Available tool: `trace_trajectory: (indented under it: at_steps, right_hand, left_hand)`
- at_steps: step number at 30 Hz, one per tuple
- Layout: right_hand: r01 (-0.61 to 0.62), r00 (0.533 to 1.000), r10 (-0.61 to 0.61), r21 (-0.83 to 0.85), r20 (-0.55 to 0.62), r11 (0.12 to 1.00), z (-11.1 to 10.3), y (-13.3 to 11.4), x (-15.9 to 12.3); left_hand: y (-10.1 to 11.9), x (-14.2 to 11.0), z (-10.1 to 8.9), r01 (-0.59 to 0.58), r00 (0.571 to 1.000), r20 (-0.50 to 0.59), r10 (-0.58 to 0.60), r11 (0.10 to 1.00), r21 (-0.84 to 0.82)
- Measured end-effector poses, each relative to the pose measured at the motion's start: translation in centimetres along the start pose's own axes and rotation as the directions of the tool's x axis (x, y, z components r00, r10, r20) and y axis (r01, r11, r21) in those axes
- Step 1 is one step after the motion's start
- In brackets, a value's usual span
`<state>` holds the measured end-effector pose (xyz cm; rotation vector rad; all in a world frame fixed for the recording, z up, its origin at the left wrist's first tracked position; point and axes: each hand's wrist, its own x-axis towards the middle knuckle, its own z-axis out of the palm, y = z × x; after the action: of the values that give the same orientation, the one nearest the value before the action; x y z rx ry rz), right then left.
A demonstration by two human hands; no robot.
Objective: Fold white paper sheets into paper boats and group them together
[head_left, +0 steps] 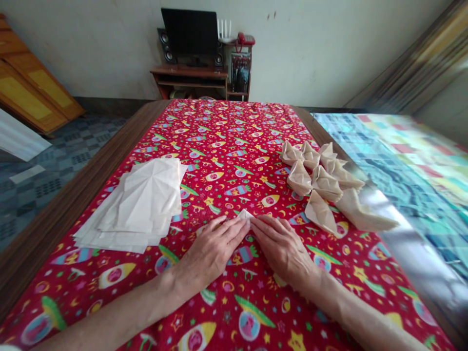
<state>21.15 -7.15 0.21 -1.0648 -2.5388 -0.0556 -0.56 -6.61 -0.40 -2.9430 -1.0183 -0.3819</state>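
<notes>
A small piece of folded white paper point(245, 214) lies on the red cloth in front of me, mostly hidden by fingers. My left hand point(215, 241) presses its left side, the fingers held together and stretched over it. From the other side, my right hand point(281, 246) bears down on the right part, fingertips close to those of the left. To the left sits a stack of creased white paper sheets point(146, 195). On the right stand several folded paper boats point(327, 183), grouped near the cloth's edge.
A red patterned cloth point(237, 161) covers the wooden table point(120, 134). Against the wall stand a desk point(190, 73) with a monitor point(190, 34), and a red telephone point(245, 39). A blue patterned bedspread point(380, 161) is on the right, a wooden cabinet point(36, 78) at far left.
</notes>
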Motion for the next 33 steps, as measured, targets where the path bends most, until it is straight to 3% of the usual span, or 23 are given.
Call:
trace_trajectory:
  at_steps: [4, 14, 21, 26, 30, 33]
  right_hand:
    - [-0.004, 0.999, 0.006, -0.037, 0.035, 0.999, -0.2, 0.0, -0.4]
    - [-0.025, 0.999, 0.024, -0.039, -0.033, 0.999, -0.3, 0.7, -1.1]
    - [-0.087, 0.996, 0.086, -0.039, -0.039, 0.995, -0.3, 0.8, -1.8]
    - [-0.108, 0.992, 0.105, -0.046, -0.075, 0.993, -0.3, 0.8, -1.9]
    - [-0.115, 0.987, 0.108, -0.053, -0.115, 0.992, -0.2, 1.0, -1.9]
    - [-0.101, 0.986, 0.090, -0.074, -0.140, 0.992, 0.0, 0.9, -1.3]
  left_hand:
    - [0.2, 0.2, -0.1, 0.050, 0.997, 0.061, -0.050, 0.999, -0.004]
    - [0.6, 0.5, -2.0, 0.059, 0.990, 0.126, -0.067, 0.996, 0.064]
    - [0.1, -0.8, -0.7, 0.036, 0.999, 0.025, -0.040, 0.989, 0.141]
    - [0.0, -1.2, -1.6, 0.050, 0.998, 0.021, -0.055, 0.980, 0.194]
    - [-0.4, -1.0, -2.3, 0.074, 0.996, 0.031, -0.078, 0.992, 0.102]
    - [-1.0, -0.5, -1.9, 0.138, 0.989, -0.040, -0.141, 0.988, -0.070]
